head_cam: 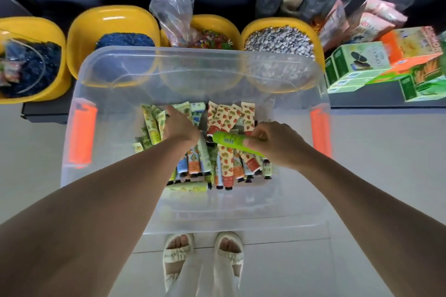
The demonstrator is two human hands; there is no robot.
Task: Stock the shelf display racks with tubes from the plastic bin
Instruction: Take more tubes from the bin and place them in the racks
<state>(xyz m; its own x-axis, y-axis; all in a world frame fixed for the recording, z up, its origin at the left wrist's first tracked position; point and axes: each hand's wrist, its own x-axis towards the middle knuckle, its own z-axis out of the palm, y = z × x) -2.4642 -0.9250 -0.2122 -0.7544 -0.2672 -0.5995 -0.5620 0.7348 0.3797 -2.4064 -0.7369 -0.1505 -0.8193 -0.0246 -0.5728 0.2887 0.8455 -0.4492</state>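
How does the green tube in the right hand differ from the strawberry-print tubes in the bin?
The green tube is plain bright green; the strawberry tubes are cream with red berries. The green tube is pinched by the right hand and lifted above the pile; the strawberry tubes lie loose in the plastic bin. The green tube lies crosswise; those behind it lie roughly lengthwise, side by side. The left hand reaches among yellow-green tubes instead.

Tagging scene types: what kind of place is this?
Probably a small retail shop, at a low shelf: yellow tubs of loose coloured gravel, stacked snack boxes, and a clear plastic bin of tubes for stocking.
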